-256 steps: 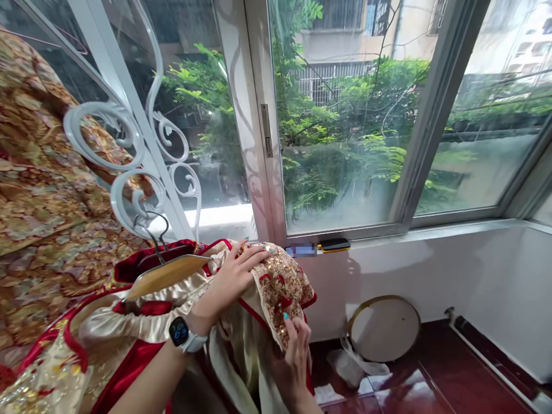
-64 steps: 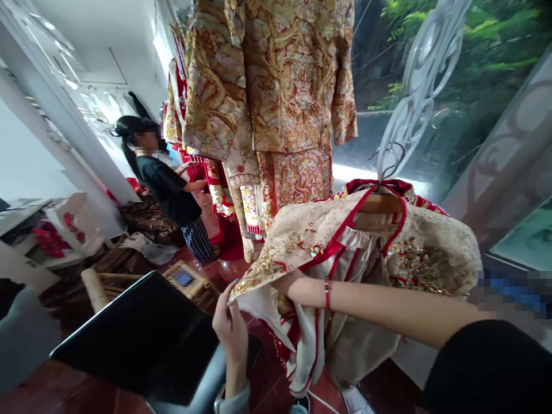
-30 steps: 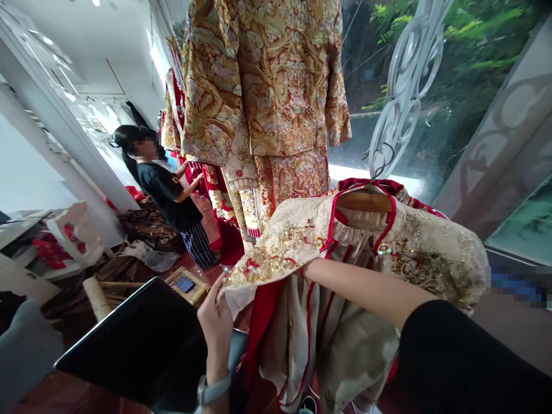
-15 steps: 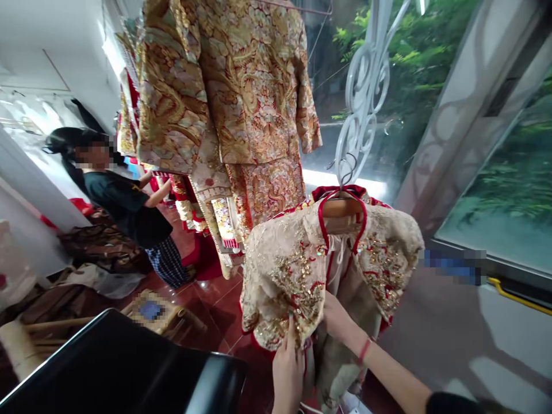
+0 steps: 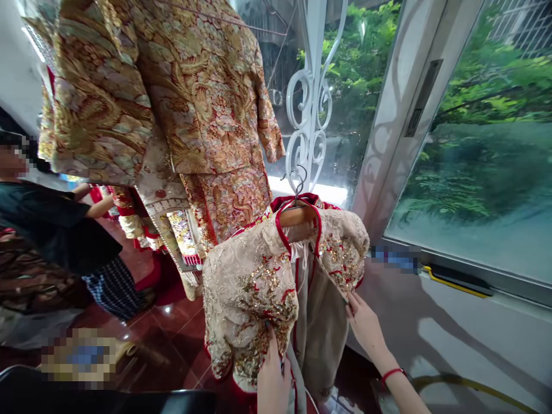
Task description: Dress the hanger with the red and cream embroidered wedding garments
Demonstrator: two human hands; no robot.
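Note:
A cream embroidered jacket (image 5: 241,276) with red piping and gold beadwork hangs on a hanger (image 5: 297,216), its front parted. My left hand (image 5: 273,371) pinches the lower front of the panel on the left, thumb over the beadwork, fingers partly behind the cloth. At the lower front edge of the other panel (image 5: 340,259), my right hand (image 5: 366,329), with a red cord at the wrist, closes its fingertips on the cloth. Between the panels a greyish-beige skirt-like cloth (image 5: 321,328) and white ties show.
Gold brocade garments (image 5: 207,103) hang at the upper left. A white scrollwork stand (image 5: 307,115) rises behind the jacket, before the window (image 5: 483,190). A person in a dark shirt (image 5: 56,218) stands at the left. A black surface (image 5: 107,401) borders the lower left.
My right hand has left the left-hand panel's edge and taken the right-hand panel's lower edge. My left hand keeps its pinch. The view has swung right.

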